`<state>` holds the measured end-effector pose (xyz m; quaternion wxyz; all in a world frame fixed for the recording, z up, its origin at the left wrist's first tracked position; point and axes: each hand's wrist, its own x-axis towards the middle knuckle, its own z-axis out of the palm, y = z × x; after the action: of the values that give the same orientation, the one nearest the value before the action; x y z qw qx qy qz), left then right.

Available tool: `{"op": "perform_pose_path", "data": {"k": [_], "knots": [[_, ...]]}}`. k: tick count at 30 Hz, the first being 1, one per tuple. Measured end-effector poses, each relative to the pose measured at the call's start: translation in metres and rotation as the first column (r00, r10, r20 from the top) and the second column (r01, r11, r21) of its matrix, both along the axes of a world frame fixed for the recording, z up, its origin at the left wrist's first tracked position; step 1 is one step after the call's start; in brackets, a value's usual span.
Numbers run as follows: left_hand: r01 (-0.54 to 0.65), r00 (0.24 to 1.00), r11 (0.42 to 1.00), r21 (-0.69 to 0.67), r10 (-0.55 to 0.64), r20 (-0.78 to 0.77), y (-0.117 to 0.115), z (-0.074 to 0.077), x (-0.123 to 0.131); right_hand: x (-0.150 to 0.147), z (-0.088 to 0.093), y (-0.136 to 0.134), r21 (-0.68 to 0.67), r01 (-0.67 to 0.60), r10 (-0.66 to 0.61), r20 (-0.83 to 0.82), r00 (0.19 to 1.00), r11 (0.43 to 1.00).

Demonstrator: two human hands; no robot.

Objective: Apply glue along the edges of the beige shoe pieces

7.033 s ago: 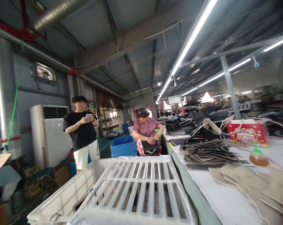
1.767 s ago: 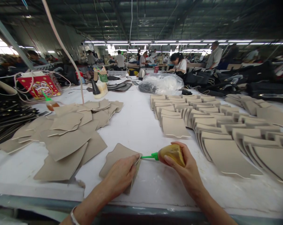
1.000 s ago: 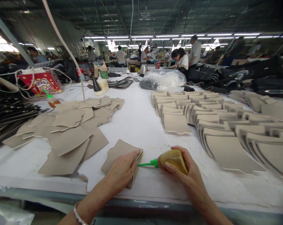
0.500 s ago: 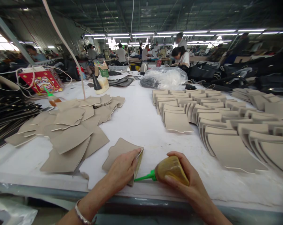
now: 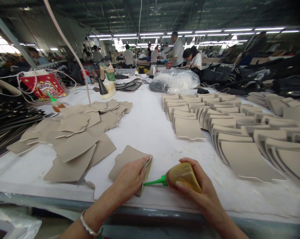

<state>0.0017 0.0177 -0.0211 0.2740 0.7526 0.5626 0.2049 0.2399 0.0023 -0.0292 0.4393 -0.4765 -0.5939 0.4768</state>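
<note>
Near the table's front edge, my left hand (image 5: 132, 176) grips a beige leather-like piece (image 5: 126, 157), its fingers closed over the right part. That edge is lifted, and a yellowish underside shows. My right hand (image 5: 201, 186) is wrapped round a glue bottle (image 5: 183, 177) of amber liquid, lying nearly level. Its green nozzle (image 5: 155, 181) points left, with the tip at the piece's lifted edge, just below my left fingers. Part of the piece is hidden beneath my left hand.
A loose pile of beige pieces (image 5: 75, 146) lies to the left. Rows of curved, overlapping pieces (image 5: 249, 156) cover the right side. Farther back are a second green-tipped bottle (image 5: 55, 103), a red box (image 5: 44, 84) and a clear plastic bag (image 5: 175, 81). A cord (image 5: 72, 49) hangs at left.
The bottle has shifted slightly up and to the right, its nozzle tip moving up along the piece's edge. My left hand keeps its hold. In the background, a standing person has moved left.
</note>
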Motion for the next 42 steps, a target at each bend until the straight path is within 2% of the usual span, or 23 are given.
{"op": "perform_pose_path", "data": {"k": [3, 10, 15, 21, 27, 34, 42], "knots": [[0.002, 1.000, 1.000, 0.002, -0.002, 0.010, 0.000, -0.001, -0.001, -0.003, 0.002, -0.001, 0.026, 0.067, -0.067, 0.025, 0.997, 0.997], [0.006, 1.000, 1.000, 0.014, -0.006, 0.023, 0.000, -0.005, -0.002, -0.010, 0.010, -0.016, -0.120, -0.003, -0.006, -0.079, 0.997, 0.993], [0.002, 1.000, 1.000, 0.024, -0.002, 0.023, 0.000, -0.006, -0.001, -0.008, 0.010, -0.012, -0.039, 0.104, -0.103, 0.037, 0.994, 0.994], [-0.007, 1.000, 1.000, 0.017, 0.007, 0.023, -0.002, -0.004, -0.001, -0.010, 0.011, -0.020, -0.131, -0.023, 0.015, -0.060, 0.998, 0.991], [-0.008, 0.999, 1.000, 0.009, 0.007, 0.049, 0.000, -0.005, -0.002, -0.003, 0.013, -0.014, -0.092, 0.002, -0.004, -0.016, 1.000, 0.996], [-0.003, 0.998, 1.000, 0.008, 0.003, 0.058, 0.000, -0.007, -0.003, -0.004, 0.004, -0.006, -0.066, -0.057, 0.055, -0.030, 0.998, 0.996], [-0.013, 0.999, 1.000, -0.004, 0.013, 0.035, 0.002, -0.005, 0.000, 0.006, -0.002, 0.030, 0.116, 0.089, -0.096, 0.064, 0.993, 0.989]]}}
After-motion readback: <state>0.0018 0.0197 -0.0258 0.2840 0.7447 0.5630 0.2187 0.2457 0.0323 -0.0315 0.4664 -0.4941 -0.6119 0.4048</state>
